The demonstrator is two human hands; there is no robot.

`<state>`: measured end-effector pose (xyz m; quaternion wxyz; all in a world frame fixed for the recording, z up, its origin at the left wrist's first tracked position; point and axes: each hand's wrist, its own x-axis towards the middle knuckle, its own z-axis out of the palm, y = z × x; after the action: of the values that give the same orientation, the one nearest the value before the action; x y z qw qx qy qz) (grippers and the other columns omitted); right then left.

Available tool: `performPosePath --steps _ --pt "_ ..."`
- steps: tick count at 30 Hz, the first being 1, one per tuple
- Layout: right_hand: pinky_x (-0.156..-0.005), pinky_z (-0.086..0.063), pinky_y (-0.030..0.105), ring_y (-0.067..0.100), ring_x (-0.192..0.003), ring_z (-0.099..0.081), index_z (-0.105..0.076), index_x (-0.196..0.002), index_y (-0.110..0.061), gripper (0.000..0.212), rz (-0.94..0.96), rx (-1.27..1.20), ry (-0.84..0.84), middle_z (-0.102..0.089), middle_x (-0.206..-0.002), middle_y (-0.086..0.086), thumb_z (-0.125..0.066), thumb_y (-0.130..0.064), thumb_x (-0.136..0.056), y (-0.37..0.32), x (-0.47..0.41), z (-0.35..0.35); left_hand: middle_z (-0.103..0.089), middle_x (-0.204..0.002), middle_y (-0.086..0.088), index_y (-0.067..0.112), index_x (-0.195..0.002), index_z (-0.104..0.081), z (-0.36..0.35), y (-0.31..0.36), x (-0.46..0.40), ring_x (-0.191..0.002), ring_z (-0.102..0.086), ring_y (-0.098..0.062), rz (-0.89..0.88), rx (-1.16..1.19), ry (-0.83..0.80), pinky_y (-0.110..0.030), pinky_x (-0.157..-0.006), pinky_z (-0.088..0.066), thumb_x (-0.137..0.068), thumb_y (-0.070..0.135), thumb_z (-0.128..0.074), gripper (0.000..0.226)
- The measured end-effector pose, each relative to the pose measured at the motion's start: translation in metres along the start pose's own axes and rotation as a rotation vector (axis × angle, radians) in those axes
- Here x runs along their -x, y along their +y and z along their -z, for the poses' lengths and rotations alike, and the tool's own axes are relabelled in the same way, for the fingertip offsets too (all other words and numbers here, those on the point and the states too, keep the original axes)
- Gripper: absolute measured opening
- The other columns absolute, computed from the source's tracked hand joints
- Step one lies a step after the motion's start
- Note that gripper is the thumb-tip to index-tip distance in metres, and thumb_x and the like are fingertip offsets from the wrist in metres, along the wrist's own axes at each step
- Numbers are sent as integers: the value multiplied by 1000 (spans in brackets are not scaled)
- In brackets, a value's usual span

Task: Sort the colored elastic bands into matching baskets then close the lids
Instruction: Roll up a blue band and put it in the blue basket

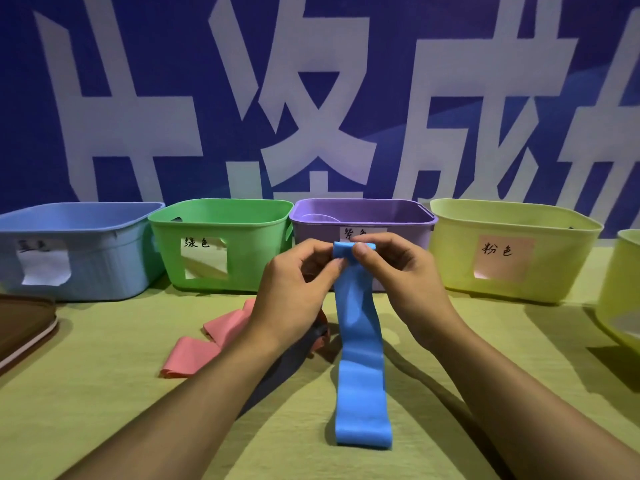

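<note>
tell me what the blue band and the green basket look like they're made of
Blue band: looks like thin matte rubber or latex; it hangs limp and curls where it meets the table. Green basket: likely moulded plastic, smooth with a slight sheen, rolled rim and cut-out handle.

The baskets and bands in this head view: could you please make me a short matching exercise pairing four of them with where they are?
Things:
1. blue band
2. pink band
3. blue basket
4. purple basket

Places:
A. leftmost in the row of baskets
B. lying on the table, left of the left forearm
C. directly behind both hands
D. pinched at its top by the left hand and right hand, hanging down to the table

Pairs: 1-D, 2-B, 3-A, 4-C
</note>
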<state>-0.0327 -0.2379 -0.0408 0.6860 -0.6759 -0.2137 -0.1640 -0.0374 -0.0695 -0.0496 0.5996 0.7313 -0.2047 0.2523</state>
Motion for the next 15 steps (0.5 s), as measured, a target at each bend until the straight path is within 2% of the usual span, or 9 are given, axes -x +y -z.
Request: performPosePath --steps 4,10,12,15 --pt "-89 -61 33 21 -106 -70 -76 -108 -20 30 23 1 -7 -76 -105 0 -72 -35 -83 1 0 1 -79 -95 5 17 -106 -75 1 4 0 -91 -75 -8 -1 7 7 -17 -78 -56 -93 3 -72 19" --pt "-86 -61 30 22 -106 -70 -74 -109 -19 28 53 2 -32 -76 -107 -1 -72 -29 -83 0 0 1 -79 -98 4 19 -106 -73 1 3 -1 -93 -74 -9 2 26 -2 -17 -80 -55 -92 5 -74 20" --pt "-87 -61 32 21 -105 -70 -74 -110 -21 28 62 19 -38 -76 -107 -2 -72 -30 -83 0 0 2 -79 -98 3 18 -107 -73 1 5 0 -94 -75 -11 2 42 -6 -19 -81 -56 -90 9 -76 19" --pt "-85 -60 29 19 -106 -70 -74 -108 -23 25 75 37 -49 -76 -108 -2 -72 -30 -84 0 0 3 -79 -97 2 19 -105 -73 0 10 1 -93 -75 -11 1 95 -19 -20 -79 -57 -84 27 -79 23"
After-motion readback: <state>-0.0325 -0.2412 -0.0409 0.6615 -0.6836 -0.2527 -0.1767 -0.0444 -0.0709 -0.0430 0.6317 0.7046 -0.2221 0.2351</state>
